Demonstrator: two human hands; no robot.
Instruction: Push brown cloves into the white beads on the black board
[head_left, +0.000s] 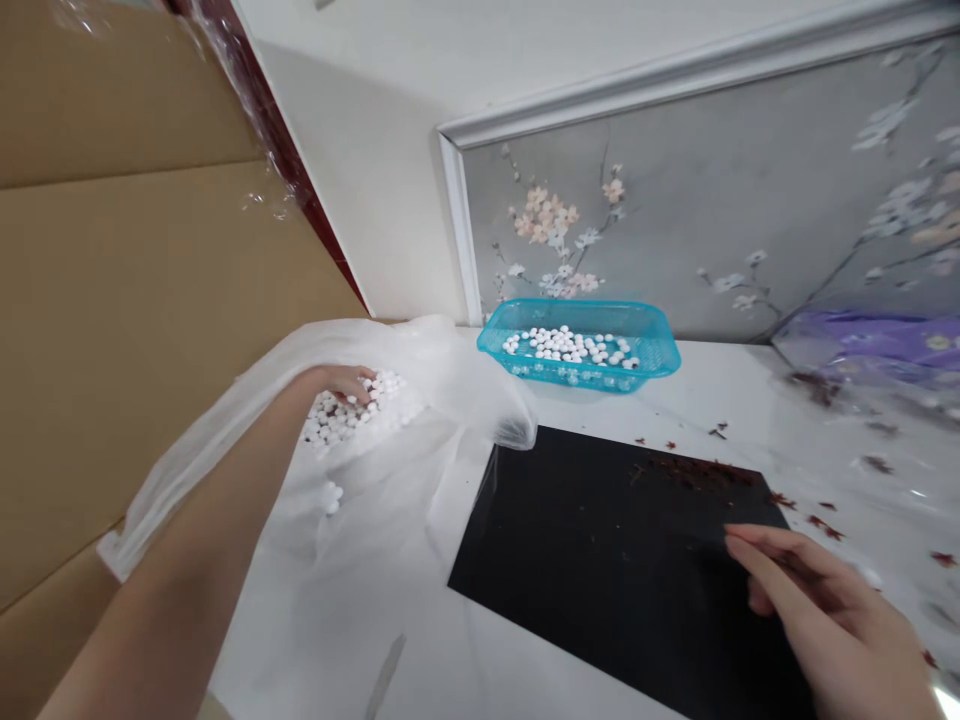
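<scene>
My left hand (346, 383) reaches into a clear plastic bag (465, 385) at the left, its fingers apart and touching a pile of small white balls (382, 400). Part of those fingers is hidden among the balls. Over the right side of a black sheet (585, 540) hovers my right hand (814, 590), thumb and forefinger pressed together; whatever may be between them is too small to make out. Small dark red star-shaped pieces (701, 473) lie heaped along the sheet's far edge.
A blue plastic basket (656, 362) holding several white balls stands against the wall. Cardboard (135, 300) rises at the left. On the right lie clear plastic with a purple packet (892, 340) and loose red pieces (943, 558) on the white table (330, 630).
</scene>
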